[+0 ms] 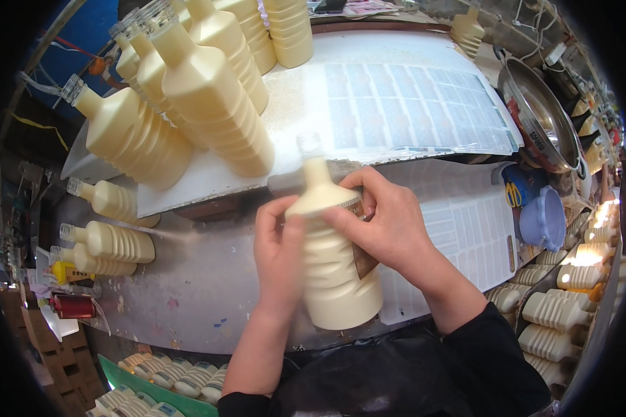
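A cream-coloured plastic bottle [341,302] with a clear threaded neck and ribbed sides stands in front of me, tilted slightly. My left hand [277,243] is closed against its left shoulder, the thumb toward me and slightly blurred. On the bottle's right side is a brown label [366,260], partly covered by my fingers. My right hand [395,226] pinches the label's upper part against the bottle, thumb in front and fingers around the far edge. How much of the label is stuck down I cannot tell. Behind the neck lies a greyish cloth [285,182].
Several similar bottles [215,104] crowd the raised white board [292,90] at the far left; others [118,240] lie below. Clear label sheets [410,104] cover the board's right. Rightward are a metal pan [539,115], a purple bucket [542,219], scissors [513,194] and stacked bottles [553,309].
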Tool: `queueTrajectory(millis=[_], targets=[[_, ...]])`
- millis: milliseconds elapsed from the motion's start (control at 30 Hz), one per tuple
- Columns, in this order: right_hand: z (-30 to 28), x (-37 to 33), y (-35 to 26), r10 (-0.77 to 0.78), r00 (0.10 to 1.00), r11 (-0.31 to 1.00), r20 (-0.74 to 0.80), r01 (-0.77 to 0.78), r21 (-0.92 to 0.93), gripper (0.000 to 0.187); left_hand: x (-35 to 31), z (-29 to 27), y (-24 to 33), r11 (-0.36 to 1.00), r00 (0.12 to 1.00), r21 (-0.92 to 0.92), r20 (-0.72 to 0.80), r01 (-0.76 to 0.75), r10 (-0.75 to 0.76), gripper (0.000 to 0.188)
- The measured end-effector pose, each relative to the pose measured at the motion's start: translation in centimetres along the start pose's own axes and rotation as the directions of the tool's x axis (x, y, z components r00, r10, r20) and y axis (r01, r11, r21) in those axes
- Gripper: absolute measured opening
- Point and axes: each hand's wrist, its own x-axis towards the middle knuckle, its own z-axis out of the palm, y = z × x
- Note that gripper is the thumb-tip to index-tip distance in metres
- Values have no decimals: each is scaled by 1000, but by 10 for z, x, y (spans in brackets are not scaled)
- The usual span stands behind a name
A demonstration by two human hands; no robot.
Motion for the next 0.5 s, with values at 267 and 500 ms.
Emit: queueTrajectory(millis=[267,500], targets=[[2,0,0,-10,1000,1000,-17,9,-20,42,2,-7,-6,1000,1000,-8,-17,11,-12,25],[2,0,-4,11,1000,1000,5,-11,-14,40,-11,-13,-9,976,997,-205,-1,76,-77,41]])
